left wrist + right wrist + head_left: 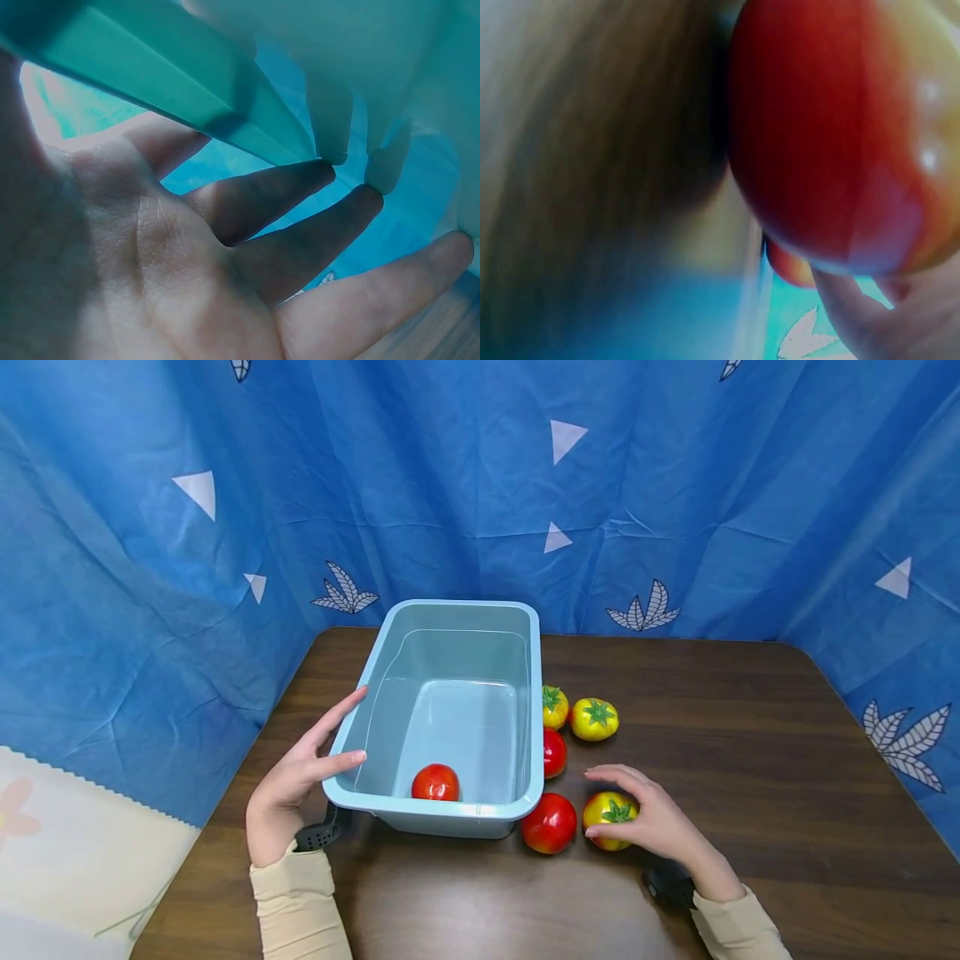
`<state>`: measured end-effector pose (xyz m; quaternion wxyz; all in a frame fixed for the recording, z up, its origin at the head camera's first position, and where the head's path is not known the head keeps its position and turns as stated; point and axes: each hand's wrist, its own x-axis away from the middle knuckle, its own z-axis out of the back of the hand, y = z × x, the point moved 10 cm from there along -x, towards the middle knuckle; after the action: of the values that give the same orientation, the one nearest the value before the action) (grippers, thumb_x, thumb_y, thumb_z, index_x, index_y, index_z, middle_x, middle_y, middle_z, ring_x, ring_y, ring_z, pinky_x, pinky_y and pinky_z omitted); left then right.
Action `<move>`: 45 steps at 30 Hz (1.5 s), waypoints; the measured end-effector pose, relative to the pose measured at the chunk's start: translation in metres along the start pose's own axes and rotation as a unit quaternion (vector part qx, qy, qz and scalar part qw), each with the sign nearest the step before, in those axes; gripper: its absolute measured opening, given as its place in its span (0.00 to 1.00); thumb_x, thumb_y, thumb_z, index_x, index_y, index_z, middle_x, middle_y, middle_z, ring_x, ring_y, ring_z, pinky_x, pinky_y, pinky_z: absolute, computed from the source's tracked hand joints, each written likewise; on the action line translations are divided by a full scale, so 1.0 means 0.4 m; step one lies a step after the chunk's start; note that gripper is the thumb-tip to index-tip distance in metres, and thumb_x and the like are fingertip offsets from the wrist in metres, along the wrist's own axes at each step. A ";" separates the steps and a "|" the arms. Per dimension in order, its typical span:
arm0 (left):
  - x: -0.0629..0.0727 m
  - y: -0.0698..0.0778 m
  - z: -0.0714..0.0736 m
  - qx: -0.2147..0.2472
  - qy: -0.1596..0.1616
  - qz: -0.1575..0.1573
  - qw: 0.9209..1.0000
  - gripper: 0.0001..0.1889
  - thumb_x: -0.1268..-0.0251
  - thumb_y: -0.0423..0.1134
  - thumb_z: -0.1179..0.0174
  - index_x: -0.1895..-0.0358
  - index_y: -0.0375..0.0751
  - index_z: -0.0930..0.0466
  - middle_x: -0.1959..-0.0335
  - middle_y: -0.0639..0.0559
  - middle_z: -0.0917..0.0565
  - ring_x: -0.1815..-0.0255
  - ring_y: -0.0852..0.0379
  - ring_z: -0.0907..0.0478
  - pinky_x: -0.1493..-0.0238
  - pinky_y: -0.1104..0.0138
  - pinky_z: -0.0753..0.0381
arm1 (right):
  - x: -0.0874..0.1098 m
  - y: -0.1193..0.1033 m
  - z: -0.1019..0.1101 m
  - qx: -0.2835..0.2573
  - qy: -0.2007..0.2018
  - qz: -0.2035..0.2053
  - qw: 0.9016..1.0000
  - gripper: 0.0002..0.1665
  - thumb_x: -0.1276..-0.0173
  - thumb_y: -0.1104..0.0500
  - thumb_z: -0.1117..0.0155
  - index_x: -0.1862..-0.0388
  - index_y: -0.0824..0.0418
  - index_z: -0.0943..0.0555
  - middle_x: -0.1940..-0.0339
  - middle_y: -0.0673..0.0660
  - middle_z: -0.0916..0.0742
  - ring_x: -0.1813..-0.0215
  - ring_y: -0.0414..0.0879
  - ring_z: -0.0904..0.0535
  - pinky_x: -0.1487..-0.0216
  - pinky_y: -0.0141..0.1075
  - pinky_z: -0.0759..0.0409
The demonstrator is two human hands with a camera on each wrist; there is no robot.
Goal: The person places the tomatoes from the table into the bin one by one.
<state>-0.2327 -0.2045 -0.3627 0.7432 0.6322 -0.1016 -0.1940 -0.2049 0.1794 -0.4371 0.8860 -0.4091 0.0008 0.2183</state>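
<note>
Around yellow tomato [611, 814], right grip [654, 817] loosely curved.

My left sleeve [302, 906] and right sleeve [738, 927] are plain beige cloth, long, softly wrinkled and ending at the wrists; I wear 2 black wrist cameras [319, 837], the left one dotted with small holes; my left hand [288, 783] and right hand [654, 817] are bare; fine creases line my left palm [161, 225].

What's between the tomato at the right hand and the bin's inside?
A red tomato, directly between the yellow-and-red tomato and the bin; then the bin's right rim. Nothing visible separates the right hand from its tomato.
</note>
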 end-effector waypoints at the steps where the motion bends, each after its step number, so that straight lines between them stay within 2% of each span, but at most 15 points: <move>1: 0.000 0.000 0.000 -0.001 0.000 0.000 1.000 0.40 0.40 0.29 0.45 0.25 0.52 0.51 0.30 0.44 0.50 0.37 0.41 0.45 0.52 0.56 0.24 | 0.001 0.005 -0.001 -0.003 -0.008 -0.001 1.000 0.39 0.55 0.44 0.23 0.43 0.52 0.23 0.43 0.45 0.22 0.44 0.44 0.28 0.48 0.46 0.24; 7: 0.000 -0.001 0.000 0.007 -0.001 0.000 1.000 0.40 0.40 0.29 0.45 0.25 0.52 0.51 0.30 0.44 0.49 0.38 0.41 0.45 0.51 0.53 0.24 | 0.008 0.024 -0.016 -0.022 -0.061 -0.020 0.998 0.41 0.56 0.46 0.21 0.41 0.52 0.25 0.42 0.48 0.24 0.44 0.49 0.29 0.53 0.38 0.22; 12: 0.001 -0.002 0.000 0.013 -0.003 0.001 1.000 0.40 0.40 0.29 0.45 0.25 0.52 0.51 0.31 0.44 0.48 0.38 0.40 0.45 0.51 0.51 0.25 | 0.012 0.031 -0.030 -0.028 -0.089 -0.028 0.995 0.43 0.57 0.48 0.20 0.40 0.52 0.26 0.41 0.49 0.24 0.44 0.49 0.30 0.55 0.37 0.22; 17: 0.000 -0.003 0.000 0.013 -0.003 0.001 1.000 0.40 0.40 0.28 0.45 0.25 0.52 0.51 0.31 0.44 0.48 0.38 0.40 0.45 0.51 0.52 0.25 | 0.012 0.032 -0.036 -0.024 -0.103 -0.023 0.994 0.39 0.53 0.48 0.23 0.40 0.52 0.26 0.44 0.50 0.23 0.50 0.48 0.28 0.57 0.37 0.22; 27: 0.003 -0.003 0.002 0.008 0.001 0.008 1.000 0.39 0.39 0.29 0.45 0.25 0.53 0.51 0.32 0.43 0.47 0.39 0.41 0.44 0.51 0.57 0.24 | 0.002 0.017 -0.026 -0.034 -0.100 -0.021 0.994 0.38 0.51 0.47 0.24 0.41 0.54 0.26 0.46 0.50 0.23 0.50 0.49 0.27 0.58 0.35 0.21; 38: 0.004 -0.001 0.001 0.008 -0.004 0.008 1.000 0.40 0.39 0.29 0.45 0.25 0.52 0.51 0.31 0.42 0.48 0.38 0.40 0.45 0.51 0.58 0.25 | -0.020 -0.010 0.001 -0.039 -0.095 -0.025 0.994 0.39 0.51 0.48 0.24 0.39 0.55 0.27 0.46 0.51 0.23 0.50 0.50 0.27 0.58 0.35 0.21; 45: 0.004 -0.001 0.000 0.016 -0.006 0.008 1.000 0.39 0.39 0.29 0.46 0.25 0.52 0.51 0.32 0.43 0.47 0.39 0.38 0.45 0.51 0.59 0.24 | -0.034 -0.036 0.025 -0.044 -0.074 -0.028 0.996 0.40 0.50 0.49 0.25 0.37 0.52 0.29 0.46 0.51 0.23 0.52 0.51 0.27 0.60 0.37 0.21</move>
<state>-0.2314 -0.2050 -0.3632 0.7341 0.6417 -0.1144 -0.1902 -0.2134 0.1732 -0.4176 0.8703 -0.4306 -0.0863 0.2229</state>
